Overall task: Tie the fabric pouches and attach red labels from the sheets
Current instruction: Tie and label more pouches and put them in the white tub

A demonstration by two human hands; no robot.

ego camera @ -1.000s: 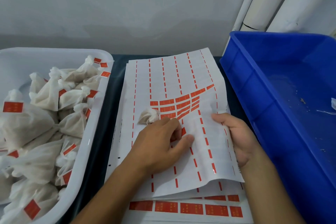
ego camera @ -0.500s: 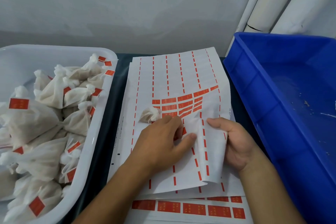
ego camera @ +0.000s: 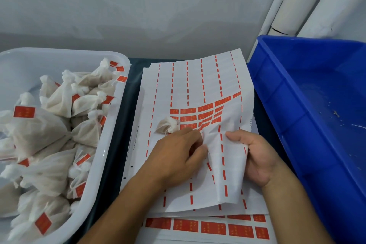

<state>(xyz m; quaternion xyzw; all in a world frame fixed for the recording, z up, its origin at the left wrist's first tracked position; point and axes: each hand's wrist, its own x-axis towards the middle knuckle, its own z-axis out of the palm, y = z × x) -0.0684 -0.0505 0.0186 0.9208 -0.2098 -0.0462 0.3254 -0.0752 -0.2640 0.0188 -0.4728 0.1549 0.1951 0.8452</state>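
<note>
Right hand (ego camera: 255, 156) grips the curled edge of the white label sheet (ego camera: 198, 85), bending it so left hand (ego camera: 178, 152) pinches at a red label; small tied fabric pouch (ego camera: 167, 125) waits beside.

Packing workshop, pouch tub (ego camera: 118, 125), blue crate (ego camera: 277, 89)

Tied white pouch (ego camera: 167, 126) on label sheet (ego camera: 198, 85), sheet's rt edge curled up

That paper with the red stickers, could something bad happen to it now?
Maybe. The right hand bends the top label sheet up sharply, so it could crease or tear. The left hand works at the remaining red labels beside a small pouch, which could get knocked aside.
</note>
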